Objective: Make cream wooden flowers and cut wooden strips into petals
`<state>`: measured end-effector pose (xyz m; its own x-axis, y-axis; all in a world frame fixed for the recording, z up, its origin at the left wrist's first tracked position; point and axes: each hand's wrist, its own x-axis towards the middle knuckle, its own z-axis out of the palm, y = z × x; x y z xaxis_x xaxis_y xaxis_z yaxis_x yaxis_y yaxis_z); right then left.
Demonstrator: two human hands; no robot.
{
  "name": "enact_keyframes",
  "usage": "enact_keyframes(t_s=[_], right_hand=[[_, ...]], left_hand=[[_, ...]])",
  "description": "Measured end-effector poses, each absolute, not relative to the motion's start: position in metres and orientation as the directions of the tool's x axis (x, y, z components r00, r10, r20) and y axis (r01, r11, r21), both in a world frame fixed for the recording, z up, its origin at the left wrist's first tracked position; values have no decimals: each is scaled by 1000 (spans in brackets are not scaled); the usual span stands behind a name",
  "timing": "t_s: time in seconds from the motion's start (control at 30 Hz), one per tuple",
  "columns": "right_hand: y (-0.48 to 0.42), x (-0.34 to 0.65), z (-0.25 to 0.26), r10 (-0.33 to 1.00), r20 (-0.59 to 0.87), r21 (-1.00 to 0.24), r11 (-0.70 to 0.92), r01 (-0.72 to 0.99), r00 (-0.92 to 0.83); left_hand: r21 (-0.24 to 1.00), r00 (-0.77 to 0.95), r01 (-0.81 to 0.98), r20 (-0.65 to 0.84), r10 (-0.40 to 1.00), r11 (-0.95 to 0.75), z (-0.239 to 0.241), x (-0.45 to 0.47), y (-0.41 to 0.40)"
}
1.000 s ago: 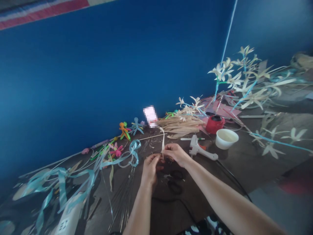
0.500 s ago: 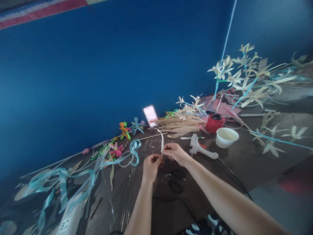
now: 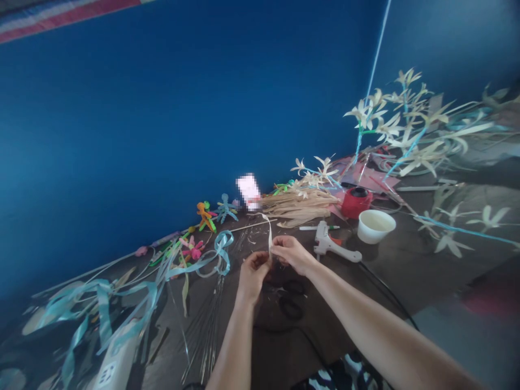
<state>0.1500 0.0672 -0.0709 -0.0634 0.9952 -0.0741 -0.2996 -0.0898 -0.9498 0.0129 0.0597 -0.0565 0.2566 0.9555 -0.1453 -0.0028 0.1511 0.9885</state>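
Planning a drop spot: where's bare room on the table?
Largest: table right of the glue-gun cord, nearer than the white bowl. Smaller: between forearms, below the scissors, though a black cable crosses it. Crowded: left side, with light-blue ribbons and wires; along the blue wall.

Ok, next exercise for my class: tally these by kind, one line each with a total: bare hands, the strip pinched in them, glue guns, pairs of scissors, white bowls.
Hands (left hand, right hand): 2
Pinched pale strip: 1
Glue gun: 1
Pair of scissors: 1
White bowl: 1
Total: 6
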Motion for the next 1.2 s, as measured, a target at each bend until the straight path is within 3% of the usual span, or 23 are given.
enact_keyframes(t_s=[0.23,0.5,0.7,0.9,1.2], right_hand=[[66,147,-71,995,-75,-980,-85,-178,-63],[62,147,-63,998,-24,-993,-31,-117,-59],[64,148,-67,998,-49,-990,-55,-133,-48],[66,149,-69,990,-79,-959,-107,-263,-117],[65,152,-68,991,-38,-977,-63,-204,-124]], left_hand=[[996,202,36,-92,975,87,-56,13,60],[994,213,51,-109,971,100,-61,12,61],[997,222,75,-20,975,3,-58,11,61],[997,244,15,-81,966,80,-58,12,62],[986,190,-32,-157,969,166,-61,14,61]])
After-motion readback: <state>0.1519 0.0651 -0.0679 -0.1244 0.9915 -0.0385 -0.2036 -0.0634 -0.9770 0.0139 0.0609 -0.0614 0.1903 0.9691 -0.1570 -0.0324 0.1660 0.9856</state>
